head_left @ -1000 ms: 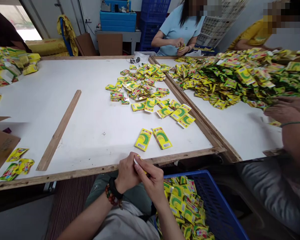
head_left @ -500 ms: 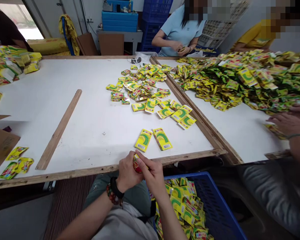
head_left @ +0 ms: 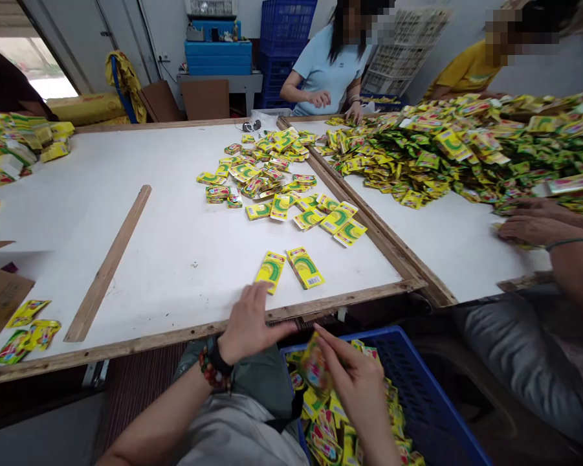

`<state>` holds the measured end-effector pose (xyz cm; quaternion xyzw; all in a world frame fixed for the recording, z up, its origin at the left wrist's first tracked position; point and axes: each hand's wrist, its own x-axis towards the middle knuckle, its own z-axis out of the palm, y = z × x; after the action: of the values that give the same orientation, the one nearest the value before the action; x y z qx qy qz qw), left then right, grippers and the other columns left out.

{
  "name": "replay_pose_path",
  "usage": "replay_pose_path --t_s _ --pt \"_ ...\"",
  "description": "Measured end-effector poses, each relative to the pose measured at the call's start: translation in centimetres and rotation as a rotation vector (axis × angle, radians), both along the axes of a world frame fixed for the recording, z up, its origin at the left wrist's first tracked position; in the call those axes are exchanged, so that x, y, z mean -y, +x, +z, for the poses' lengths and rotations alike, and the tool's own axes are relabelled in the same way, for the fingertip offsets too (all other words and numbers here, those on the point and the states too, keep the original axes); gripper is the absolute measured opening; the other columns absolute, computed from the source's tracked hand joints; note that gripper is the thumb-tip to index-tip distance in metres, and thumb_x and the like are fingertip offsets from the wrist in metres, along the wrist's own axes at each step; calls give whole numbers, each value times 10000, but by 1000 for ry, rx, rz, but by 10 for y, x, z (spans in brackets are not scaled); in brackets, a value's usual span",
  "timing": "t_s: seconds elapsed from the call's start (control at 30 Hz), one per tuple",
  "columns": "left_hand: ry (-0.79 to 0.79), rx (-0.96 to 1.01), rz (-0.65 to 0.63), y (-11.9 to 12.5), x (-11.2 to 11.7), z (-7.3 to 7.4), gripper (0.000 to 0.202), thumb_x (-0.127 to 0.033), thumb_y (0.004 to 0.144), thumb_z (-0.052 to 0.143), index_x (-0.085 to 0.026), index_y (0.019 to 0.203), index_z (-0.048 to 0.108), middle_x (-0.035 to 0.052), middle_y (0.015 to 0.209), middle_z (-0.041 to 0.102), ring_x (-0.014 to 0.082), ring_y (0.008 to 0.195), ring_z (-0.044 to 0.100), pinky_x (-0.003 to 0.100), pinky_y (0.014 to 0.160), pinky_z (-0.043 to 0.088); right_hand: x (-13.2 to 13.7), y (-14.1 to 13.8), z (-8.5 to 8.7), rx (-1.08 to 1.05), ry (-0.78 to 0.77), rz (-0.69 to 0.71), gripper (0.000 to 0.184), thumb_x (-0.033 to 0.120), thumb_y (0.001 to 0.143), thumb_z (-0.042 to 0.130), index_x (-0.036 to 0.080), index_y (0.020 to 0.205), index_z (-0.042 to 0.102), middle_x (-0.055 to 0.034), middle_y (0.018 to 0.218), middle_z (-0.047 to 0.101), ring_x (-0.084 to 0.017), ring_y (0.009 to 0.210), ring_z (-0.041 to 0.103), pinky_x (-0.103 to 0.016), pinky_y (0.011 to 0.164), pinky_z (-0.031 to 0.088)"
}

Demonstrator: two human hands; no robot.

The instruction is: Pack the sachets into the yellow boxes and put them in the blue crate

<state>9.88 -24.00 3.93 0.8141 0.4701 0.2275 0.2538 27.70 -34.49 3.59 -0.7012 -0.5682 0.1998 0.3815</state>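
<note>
My left hand (head_left: 250,323) is open over the table's front edge, fingers and thumb spread, its fingertips at the lower end of a flat yellow-green box (head_left: 270,268). A second such box (head_left: 305,267) lies just to the right. Over the blue crate (head_left: 420,388), my right hand (head_left: 356,375) pinches a small yellow packet (head_left: 315,366) with red print, blurred by motion. Several similar yellow packets (head_left: 327,433) fill the crate beneath it.
A loose group of yellow boxes (head_left: 266,171) lies mid-table. Beyond a wooden divider (head_left: 369,220) rises a large heap of packets (head_left: 417,155). A wooden strip (head_left: 109,262), a cardboard box (head_left: 2,301) and a few packets (head_left: 43,334) are left. Co-workers sit around the table.
My hands have parted from around one packet. The right has carried it down and right over the crate; the left has opened toward the near box. The view has shifted slightly.
</note>
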Motion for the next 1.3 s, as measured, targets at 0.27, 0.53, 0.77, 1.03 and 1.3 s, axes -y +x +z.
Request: replay_pose_path --t_s 0.27,0.53,0.77,1.03,1.3 --pt "-198 -381 234 25 -55 -10 537 -355 695 758 -108 1086 486 143 1086 558 287 997 591 352 814 472 -36 -6 -10 -63 -14 56 419 412 884 521 177 1201 661 -142 1169 694 -290 1078 651 -422 903 520" --pt "-147 -62 151 16 -34 -14 215 -102 785 537 -174 965 445 71 951 585 222 907 609 337 783 486 -144 -57 -28 -279 22 -144 885 458 755 643 83 1475 289 -229 1353 523 -346 1213 523 -527 1005 396" --pt "-91 333 134 -1 4 -4 814 -118 697 594 -158 1388 166 177 1342 408 282 1271 433 445 1034 405 -92 -73 -1 -986 126 178 770 329 784 660 254 1472 322 -93 1347 566 -244 1139 601 -383 966 488" --pt "-187 296 252 -4 36 -16 837 -318 726 661 -195 1376 148 119 1078 633 266 861 668 392 733 534 -61 -77 1 -1088 -20 96 459 507 870 535 188 1160 694 -84 1161 704 -289 1086 640 -438 950 516" --pt "260 404 162 -4 29 -39 608 -199 744 580 -220 1269 275 154 1290 518 253 1096 612 374 819 537 -71 -79 0 -1183 -141 64 356 357 729 704 225 1058 744 -57 1042 752 -257 948 699 -394 877 551"
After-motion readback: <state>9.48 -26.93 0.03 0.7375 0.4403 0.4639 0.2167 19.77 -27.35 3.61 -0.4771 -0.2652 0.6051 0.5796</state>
